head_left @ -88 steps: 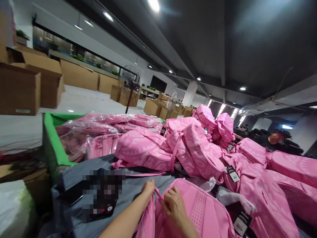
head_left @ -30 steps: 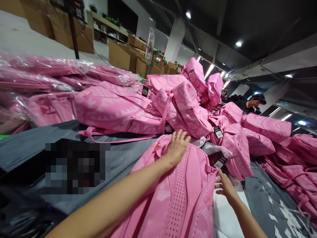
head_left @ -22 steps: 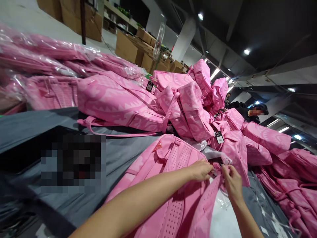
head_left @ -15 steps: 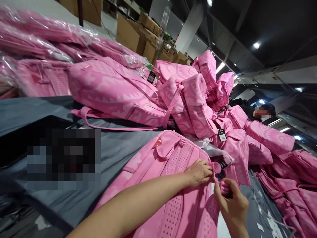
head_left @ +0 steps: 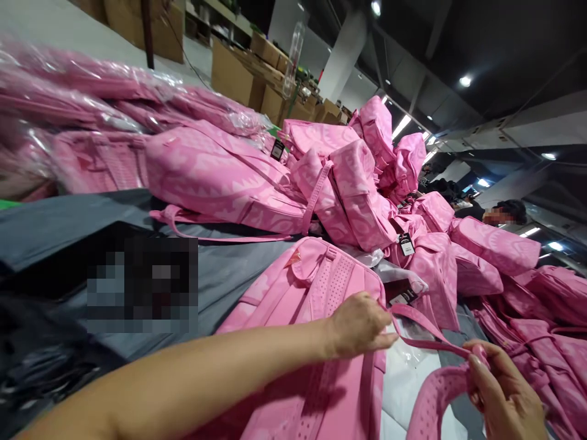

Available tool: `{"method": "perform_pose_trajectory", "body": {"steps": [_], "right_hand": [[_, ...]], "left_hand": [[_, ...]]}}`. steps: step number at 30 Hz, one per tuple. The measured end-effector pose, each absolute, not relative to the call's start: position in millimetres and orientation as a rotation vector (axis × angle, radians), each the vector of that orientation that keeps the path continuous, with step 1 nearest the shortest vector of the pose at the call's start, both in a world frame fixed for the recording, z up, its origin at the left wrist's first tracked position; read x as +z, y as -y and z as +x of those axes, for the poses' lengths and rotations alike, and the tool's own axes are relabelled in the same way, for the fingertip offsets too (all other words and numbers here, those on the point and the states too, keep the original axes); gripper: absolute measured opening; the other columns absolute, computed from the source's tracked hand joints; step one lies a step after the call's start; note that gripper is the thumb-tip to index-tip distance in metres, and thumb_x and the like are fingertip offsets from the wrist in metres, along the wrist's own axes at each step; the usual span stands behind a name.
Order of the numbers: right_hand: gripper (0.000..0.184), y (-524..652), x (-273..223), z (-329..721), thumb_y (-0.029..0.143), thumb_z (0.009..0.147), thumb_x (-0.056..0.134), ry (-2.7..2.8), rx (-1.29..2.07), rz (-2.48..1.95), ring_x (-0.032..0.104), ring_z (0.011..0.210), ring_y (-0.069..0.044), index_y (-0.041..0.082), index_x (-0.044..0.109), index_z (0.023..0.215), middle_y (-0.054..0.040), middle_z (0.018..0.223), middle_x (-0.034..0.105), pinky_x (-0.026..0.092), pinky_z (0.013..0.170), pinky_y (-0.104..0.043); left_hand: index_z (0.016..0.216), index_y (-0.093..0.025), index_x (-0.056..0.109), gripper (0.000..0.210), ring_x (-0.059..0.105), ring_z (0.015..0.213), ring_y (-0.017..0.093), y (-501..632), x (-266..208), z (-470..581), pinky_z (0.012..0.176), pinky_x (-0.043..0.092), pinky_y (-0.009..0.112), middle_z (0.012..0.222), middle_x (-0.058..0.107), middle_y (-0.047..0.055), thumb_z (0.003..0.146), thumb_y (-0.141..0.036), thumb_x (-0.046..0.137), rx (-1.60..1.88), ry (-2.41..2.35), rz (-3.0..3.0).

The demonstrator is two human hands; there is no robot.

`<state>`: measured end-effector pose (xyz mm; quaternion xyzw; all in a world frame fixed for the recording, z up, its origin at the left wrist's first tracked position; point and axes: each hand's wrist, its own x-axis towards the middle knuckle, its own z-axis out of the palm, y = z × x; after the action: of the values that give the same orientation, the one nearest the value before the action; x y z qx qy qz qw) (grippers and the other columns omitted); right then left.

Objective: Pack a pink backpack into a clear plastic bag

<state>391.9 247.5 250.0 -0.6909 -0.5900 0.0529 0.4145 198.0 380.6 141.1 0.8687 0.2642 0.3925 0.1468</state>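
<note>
A pink backpack (head_left: 275, 305) lies back side up on the grey cloth, its perforated straps facing me. My left hand (head_left: 360, 324) is closed on the thin webbing near the bag's right edge. Out to the right, my right hand (head_left: 509, 391) pinches a perforated shoulder strap (head_left: 433, 391) at its end, where the webbing joins it. Between the two hands the pink webbing (head_left: 426, 327) stretches as a narrow loop. Beneath it lies white plastic wrapping (head_left: 403, 373).
Pink backpacks (head_left: 367, 195) are heaped behind and to the right, some with black tags (head_left: 406, 244). Plastic-wrapped bags (head_left: 137, 91) lie at the back left. A dark object (head_left: 68, 263), partly blurred out, rests on the grey cloth (head_left: 220, 275). A person (head_left: 504, 211) stands far right.
My right hand has moved right and down with the strap end, away from my left hand. The webbing between them has been drawn out long. The view has shifted slightly.
</note>
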Motion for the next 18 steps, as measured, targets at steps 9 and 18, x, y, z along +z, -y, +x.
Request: {"method": "perform_pose_trajectory", "body": {"steps": [9, 18], "right_hand": [[0.038, -281, 282, 361, 0.048, 0.08, 0.081, 1.988, 0.535, -1.327, 0.056, 0.06, -0.012, 0.018, 0.067, 0.099, -0.0025, 0.075, 0.062, 0.046, 0.052, -0.019], [0.06, -348, 279, 392, 0.072, 0.075, 0.073, 1.933, 0.291, -1.384, 0.061, 0.072, -0.02, 0.02, 0.064, 0.104, -0.0042, 0.082, 0.064, 0.052, 0.063, -0.029]], "left_hand": [[0.109, -0.016, 0.067, 0.017, 0.07, 0.094, 0.02, -357, 186, 208, 0.091, 0.053, 0.031, 0.098, 0.074, 0.006, 0.103, -0.026, 0.054, 1.177, -0.664, 2.47], [0.085, -0.018, 0.068, 0.021, 0.068, 0.094, 0.029, -262, 123, 183, 0.095, 0.055, 0.054, 0.083, 0.068, 0.006, 0.093, -0.021, 0.049, 0.931, -0.724, 1.196]]}}
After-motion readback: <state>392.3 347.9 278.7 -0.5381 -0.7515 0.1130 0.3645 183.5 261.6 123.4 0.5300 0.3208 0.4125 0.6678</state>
